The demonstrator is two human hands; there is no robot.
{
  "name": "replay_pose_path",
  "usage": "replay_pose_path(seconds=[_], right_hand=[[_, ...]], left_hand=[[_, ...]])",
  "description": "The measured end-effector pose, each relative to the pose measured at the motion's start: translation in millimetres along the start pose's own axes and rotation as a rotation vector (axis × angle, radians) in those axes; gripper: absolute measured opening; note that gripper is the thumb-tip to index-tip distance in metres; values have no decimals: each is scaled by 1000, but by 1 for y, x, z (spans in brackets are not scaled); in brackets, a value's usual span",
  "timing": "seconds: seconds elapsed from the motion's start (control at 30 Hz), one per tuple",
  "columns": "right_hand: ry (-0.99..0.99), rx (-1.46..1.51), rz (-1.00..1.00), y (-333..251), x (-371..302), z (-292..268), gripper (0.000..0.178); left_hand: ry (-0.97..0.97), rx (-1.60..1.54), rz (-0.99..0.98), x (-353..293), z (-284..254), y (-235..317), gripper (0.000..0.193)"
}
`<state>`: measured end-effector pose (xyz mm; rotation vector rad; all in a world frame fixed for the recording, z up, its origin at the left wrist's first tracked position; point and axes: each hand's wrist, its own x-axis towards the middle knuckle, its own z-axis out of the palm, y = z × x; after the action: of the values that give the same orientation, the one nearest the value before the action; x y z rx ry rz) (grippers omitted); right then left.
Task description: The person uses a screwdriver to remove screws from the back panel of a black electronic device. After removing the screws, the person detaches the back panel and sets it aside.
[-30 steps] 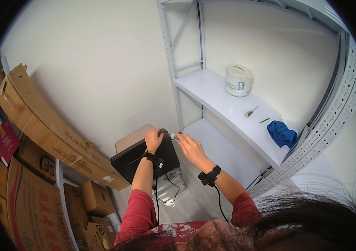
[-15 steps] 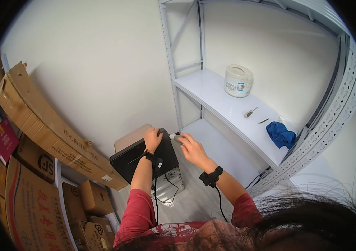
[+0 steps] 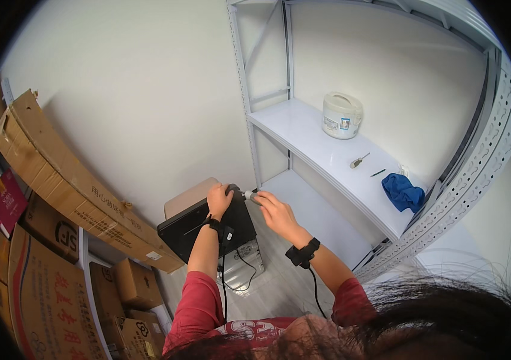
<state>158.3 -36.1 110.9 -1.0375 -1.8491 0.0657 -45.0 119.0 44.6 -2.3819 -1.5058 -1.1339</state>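
Note:
A black box-like case [image 3: 204, 231] stands low in front of me, with a beige panel [image 3: 189, 197] behind it. My left hand [image 3: 219, 199] lies on its top right corner, fingers curled around a small dark rounded part [image 3: 231, 189]. From the right, my right hand [image 3: 274, 213] grips a grey-handled screwdriver [image 3: 254, 197], pale at its front end. Its tip points at the case's corner beside my left fingers; whether it touches is too small to tell. Both wrists wear black bands with cables.
On the white shelf [image 3: 303, 129] at right are a rice cooker [image 3: 342, 117], another screwdriver [image 3: 359, 161], a thin green tool [image 3: 378, 173] and a blue cloth [image 3: 402, 192]. A long carton [image 3: 87, 180] leans at left, near shelved cardboard boxes [image 3: 45, 294]. A silver metal unit [image 3: 248, 258] sits below the case.
My right hand and the screwdriver have shifted very slightly at the case's corner. My left hand has stayed in place.

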Motion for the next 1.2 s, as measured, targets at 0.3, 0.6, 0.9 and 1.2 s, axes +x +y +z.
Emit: replay_pose_path(seconds=[0.3, 0.6, 0.9, 1.2], right_hand=[[122, 2, 189, -7, 1, 11, 23], [-94, -86, -222, -3, -3, -4, 24], [10, -81, -113, 2, -2, 2, 34], [-163, -68, 15, -2, -3, -5, 30]], left_hand=[[7, -1, -1, 0, 1, 3, 24], [6, -10, -27, 0, 0, 1, 24], [0, 0, -8, 0, 1, -1, 24], [1, 8, -7, -1, 1, -2, 24]])
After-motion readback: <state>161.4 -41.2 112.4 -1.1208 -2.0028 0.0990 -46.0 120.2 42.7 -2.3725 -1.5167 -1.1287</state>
